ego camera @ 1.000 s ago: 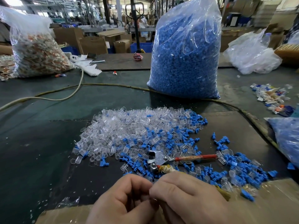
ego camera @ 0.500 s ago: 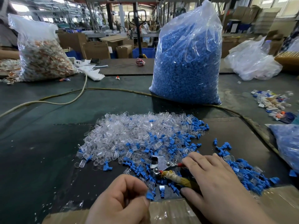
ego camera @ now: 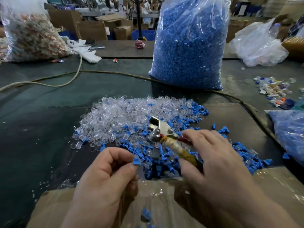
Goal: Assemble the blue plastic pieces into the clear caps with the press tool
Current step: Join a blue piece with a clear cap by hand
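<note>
Left hand (ego camera: 105, 175) pinches a blue piece (ego camera: 136, 161); right hand (ego camera: 213, 155) grips the press tool (ego camera: 158, 126) (handles half-hidden).

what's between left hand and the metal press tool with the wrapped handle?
Head view: loose blue plastic pieces and some clear plastic caps on the dark table. The left hand pinches one blue piece; the right hand grips the press tool.

You have one view only, from the wide-angle camera on your head. It faces forward and down over the table (ego camera: 41, 129), close above your left hand (ego camera: 105, 178) and right hand (ego camera: 218, 162) at the lower edge. Just beyond your fingertips (ego camera: 186, 133) lies the pile of clear caps (ego camera: 118, 116). Well beyond them stands the bag of blue pieces (ego camera: 189, 46), with cardboard boxes (ego camera: 92, 30) along the top edge.
</note>
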Demonstrator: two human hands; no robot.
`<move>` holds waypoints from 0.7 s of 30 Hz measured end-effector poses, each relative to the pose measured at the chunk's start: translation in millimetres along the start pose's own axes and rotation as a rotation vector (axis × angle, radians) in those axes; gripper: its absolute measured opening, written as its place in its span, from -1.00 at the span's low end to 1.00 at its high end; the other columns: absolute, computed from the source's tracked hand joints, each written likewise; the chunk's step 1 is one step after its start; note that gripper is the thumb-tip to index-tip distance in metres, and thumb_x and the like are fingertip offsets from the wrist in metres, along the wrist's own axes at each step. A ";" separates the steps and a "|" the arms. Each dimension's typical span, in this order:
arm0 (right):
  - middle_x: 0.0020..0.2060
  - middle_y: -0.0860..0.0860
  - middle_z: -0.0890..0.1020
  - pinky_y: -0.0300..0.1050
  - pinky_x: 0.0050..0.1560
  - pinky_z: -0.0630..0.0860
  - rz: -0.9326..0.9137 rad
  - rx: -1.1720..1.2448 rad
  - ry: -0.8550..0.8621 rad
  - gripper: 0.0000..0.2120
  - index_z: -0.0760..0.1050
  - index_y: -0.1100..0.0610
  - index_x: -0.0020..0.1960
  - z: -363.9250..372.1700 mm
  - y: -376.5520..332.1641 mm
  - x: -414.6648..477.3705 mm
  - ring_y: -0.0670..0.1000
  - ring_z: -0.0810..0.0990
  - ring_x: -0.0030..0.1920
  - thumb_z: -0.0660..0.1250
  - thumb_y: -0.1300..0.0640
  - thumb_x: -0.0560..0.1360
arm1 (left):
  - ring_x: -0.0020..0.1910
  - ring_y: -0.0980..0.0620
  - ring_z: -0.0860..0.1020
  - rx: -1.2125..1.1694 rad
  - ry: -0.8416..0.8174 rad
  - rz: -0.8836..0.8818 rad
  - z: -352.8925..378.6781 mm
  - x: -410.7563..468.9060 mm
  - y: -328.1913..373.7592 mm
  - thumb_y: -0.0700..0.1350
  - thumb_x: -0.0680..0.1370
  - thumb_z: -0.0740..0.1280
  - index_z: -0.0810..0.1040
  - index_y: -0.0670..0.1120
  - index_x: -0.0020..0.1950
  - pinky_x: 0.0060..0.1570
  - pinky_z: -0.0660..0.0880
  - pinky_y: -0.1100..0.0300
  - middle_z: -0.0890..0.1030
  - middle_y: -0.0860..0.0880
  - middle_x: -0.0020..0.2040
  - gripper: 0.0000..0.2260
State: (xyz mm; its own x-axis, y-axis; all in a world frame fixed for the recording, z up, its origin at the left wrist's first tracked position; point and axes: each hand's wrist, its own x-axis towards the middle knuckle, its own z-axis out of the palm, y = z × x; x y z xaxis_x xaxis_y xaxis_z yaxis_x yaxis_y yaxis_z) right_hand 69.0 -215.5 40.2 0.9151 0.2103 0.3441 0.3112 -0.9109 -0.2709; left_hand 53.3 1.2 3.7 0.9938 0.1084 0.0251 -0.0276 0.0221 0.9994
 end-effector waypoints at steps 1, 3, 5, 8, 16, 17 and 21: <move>0.01 -0.12 0.54 -0.10 -0.01 0.43 -0.016 0.020 0.002 -0.49 0.43 0.01 0.30 -2.7 -2.8 -2.3 -0.03 0.46 -0.01 0.19 -0.13 0.39 | -0.47 0.03 0.58 -0.018 0.013 0.007 -0.3 -0.4 -0.6 -0.35 0.43 0.41 0.65 0.09 -0.24 -0.49 0.51 0.26 0.62 -0.13 -0.40 -0.69; -0.02 -0.14 0.54 -0.09 -0.04 0.46 -0.066 -0.007 -0.041 -0.48 0.42 0.00 0.29 -7.8 -7.0 -6.1 -0.03 0.46 -0.04 0.19 -0.13 0.36 | -0.46 0.05 0.58 -0.032 0.027 0.022 -1.5 0.1 -1.7 -0.31 0.43 0.42 0.65 0.11 -0.22 -0.48 0.51 0.28 0.63 -0.12 -0.39 -0.72; -0.02 -0.13 0.56 -0.08 -0.04 0.48 -0.088 -0.036 -0.110 -0.45 0.45 0.01 0.29 -10.7 -7.3 -11.4 -0.01 0.47 -0.04 0.17 -0.14 0.34 | -0.41 0.04 0.59 0.002 0.025 0.042 -2.2 -0.5 -4.8 -0.28 0.44 0.48 0.63 0.13 -0.18 -0.43 0.52 0.26 0.64 -0.09 -0.35 -0.73; 0.03 -0.14 0.56 -0.27 0.04 0.39 -0.097 -0.024 -0.202 -0.43 0.45 -0.01 0.30 -13.5 -4.7 -17.0 -0.03 0.46 0.03 0.15 -0.16 0.33 | -0.39 0.03 0.59 -0.006 0.033 0.063 -1.6 -3.1 -4.0 -0.20 0.40 0.52 0.63 0.12 -0.15 -0.39 0.52 0.23 0.64 -0.08 -0.31 -0.78; 0.12 -0.28 0.47 -0.41 0.06 0.25 -0.145 0.011 -0.297 -0.42 0.32 -0.14 0.39 -10.4 -1.1 -20.5 -0.16 0.35 0.12 0.11 -0.22 0.38 | -0.38 0.06 0.58 -0.007 -0.034 0.122 4.0 -10.9 6.2 -0.12 0.34 0.52 0.64 0.09 -0.17 -0.37 0.53 0.33 0.64 -0.08 -0.30 -0.85; 0.12 -0.29 0.46 -0.40 0.05 0.25 -0.150 0.014 -0.295 -0.43 0.31 -0.15 0.38 -10.1 -0.6 -20.9 -0.16 0.36 0.12 0.11 -0.23 0.39 | -0.38 0.06 0.58 -0.009 -0.036 0.122 4.4 -11.5 6.1 -0.12 0.34 0.53 0.64 0.09 -0.17 -0.37 0.53 0.33 0.64 -0.07 -0.30 -0.84; 0.11 -0.29 0.45 -0.39 0.00 0.25 -0.167 -0.009 -0.315 -0.42 0.27 -0.21 0.39 -8.0 -0.5 -20.1 -0.14 0.38 0.13 0.06 -0.27 0.38 | -0.36 0.05 0.59 0.015 -0.022 0.115 3.7 -12.3 6.5 -0.04 0.30 0.43 0.64 0.10 -0.16 -0.34 0.54 0.31 0.65 -0.08 -0.28 -0.86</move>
State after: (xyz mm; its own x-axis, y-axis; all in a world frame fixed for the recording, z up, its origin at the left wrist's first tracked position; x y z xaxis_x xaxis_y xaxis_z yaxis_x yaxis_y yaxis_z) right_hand 48.4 -222.1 40.6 0.8864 0.4544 0.0883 0.4621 -0.8576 -0.2256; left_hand 41.2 -3.7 10.0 0.9863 0.0877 0.1400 -0.1402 -0.0041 0.9901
